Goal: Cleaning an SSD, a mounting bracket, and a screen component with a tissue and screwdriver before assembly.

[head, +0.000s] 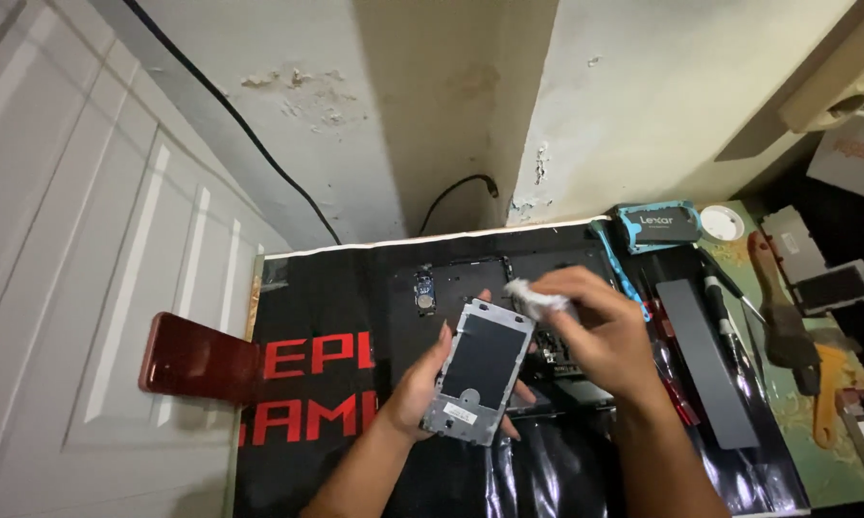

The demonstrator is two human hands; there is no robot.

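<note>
Black mat [336,288] covering worktop [787,422]; peeling wall [403,115] at twelve o'clock. Left hand [418,384] gripping metal frame [482,369], right hand [600,336] pinching white cloth [531,297].

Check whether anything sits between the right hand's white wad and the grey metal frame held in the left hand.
Nothing visible does. The right hand pinches a small white wad just above the top right corner of the grey rectangular metal phone frame, which the left hand grips by its edges. Only open air shows between wad and frame.
</note>
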